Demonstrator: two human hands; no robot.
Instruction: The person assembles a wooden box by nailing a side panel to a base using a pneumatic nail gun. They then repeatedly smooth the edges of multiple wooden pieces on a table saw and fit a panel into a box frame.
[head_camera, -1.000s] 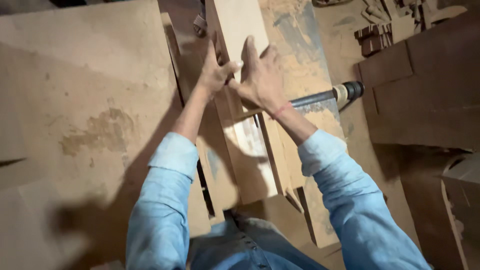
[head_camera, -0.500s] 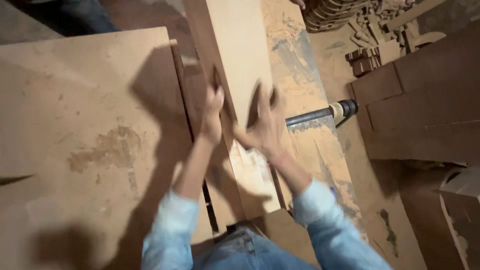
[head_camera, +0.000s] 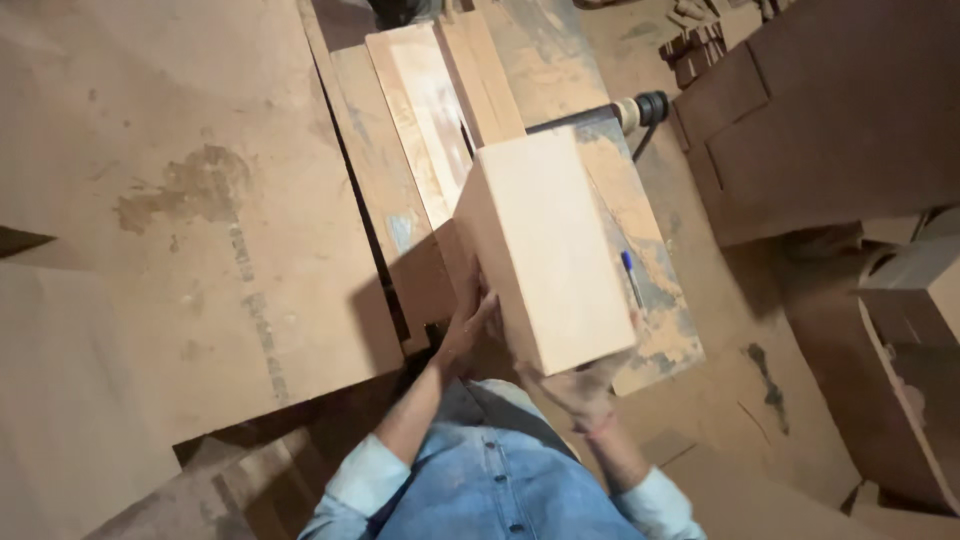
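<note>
A: Dusty workshop, sawdust everywhere. Big brown fibreboard sheet (head_camera: 170, 200) fills your left side, stained patch in the middle. Saw table (head_camera: 650, 300) runs up the centre, worn and dust-caked.

B: What are you holding?

A: One pale wooden board (head_camera: 545, 250), rectangular, plain, no label or print on it. It's lifted and tilted over the saw table, near end toward your chest.

B: Left hand?

A: Your left hand (head_camera: 465, 325) is at the board's lower left edge, fingers pressed together along the side, touching it. Grip from underneath is hidden, so you can't tell more than that.

B: Right?

A: Your right hand (head_camera: 585, 385) is under the near bottom corner, fingers spread and cupping the board from below. Palm dusty.

B: Anything else on the table?

A: One pen (head_camera: 630, 272), blue cap, lying just beside the board's right edge. One longer light plank (head_camera: 420, 110) lies flat beyond the board, with narrower strips (head_camera: 490, 70) next to it; count unclear. One dark handle with a pale collar (head_camera: 640, 108) sticks out at the far right of the table.

B: Right side of the room?

A: Dark brown panels (head_camera: 830, 110) stacked, cut shapes; a pile of small offcuts (head_camera: 700, 45) at the top. No signs or packages visible.

B: Clothing?

A: Blue denim shirt (head_camera: 500, 480), sleeves rolled.
</note>
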